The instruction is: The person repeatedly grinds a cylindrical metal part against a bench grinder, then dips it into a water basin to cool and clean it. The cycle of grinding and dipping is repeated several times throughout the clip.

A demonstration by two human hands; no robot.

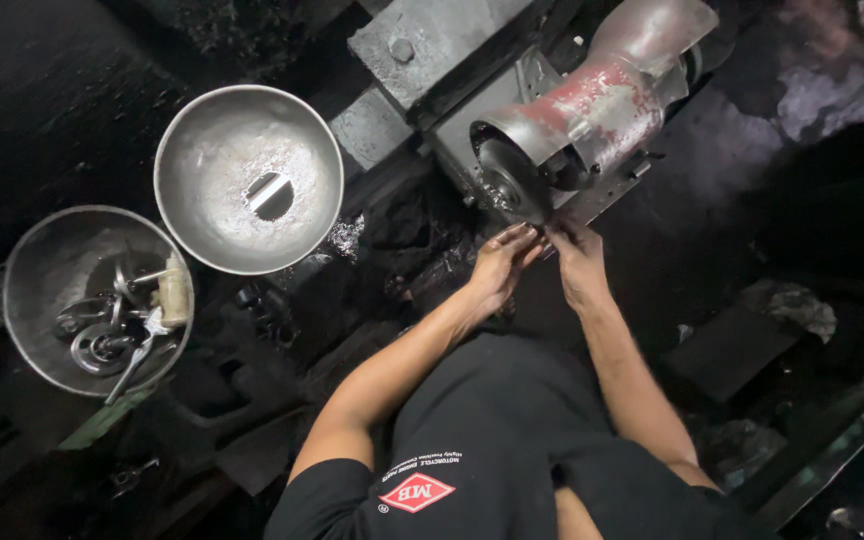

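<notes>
A bench grinder with a worn red and grey guard stands ahead of me, its round wheel facing me. My left hand and my right hand meet just below the wheel. Their fingertips pinch a small part against the wheel's lower edge. The part is too small and dark to make out. Both forearms reach forward from my black shirt.
A large metal bowl holding one short metal cylinder sits at the left. A second bowl at the far left holds several metal parts. Dark, grimy blocks and scraps surround the grinder.
</notes>
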